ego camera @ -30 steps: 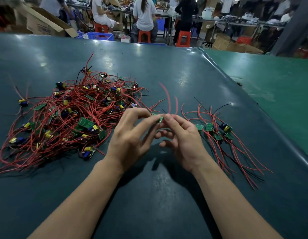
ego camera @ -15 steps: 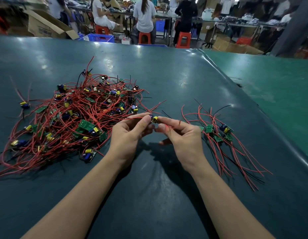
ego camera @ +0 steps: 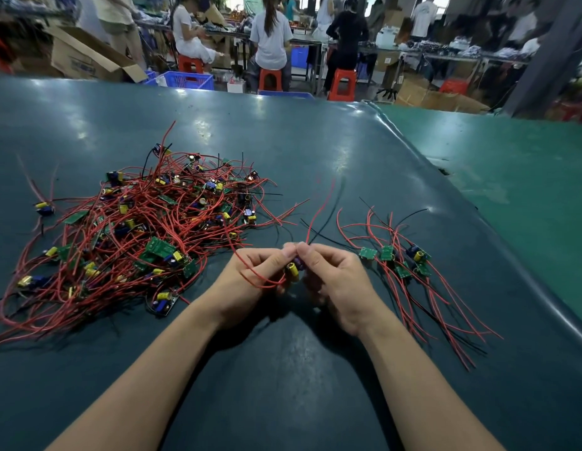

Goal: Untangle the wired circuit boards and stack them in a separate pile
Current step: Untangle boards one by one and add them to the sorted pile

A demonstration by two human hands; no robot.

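A big tangle of small green circuit boards with red and black wires (ego camera: 143,236) lies on the left of the dark table. A smaller, sorted pile of boards (ego camera: 400,262) with wires trailing toward me lies on the right. Between them my left hand (ego camera: 250,281) and my right hand (ego camera: 338,284) together pinch one small circuit board (ego camera: 292,266) with a yellow capacitor, held just above the table. Its red and black wires rise from my fingertips, and one red wire loops under my left hand. The board itself is mostly hidden by my fingers.
The dark green table (ego camera: 299,369) ends at a rounded edge on the right, beside a lighter green surface (ego camera: 511,177). Beyond the far edge are people seated on red stools (ego camera: 341,83), cardboard boxes (ego camera: 87,56) and a blue crate (ego camera: 188,81).
My hands have turned the board so its yellow capacitor faces me and drawn it a little closer. Its wires now stand up from my fingertips instead of lying toward the big pile.
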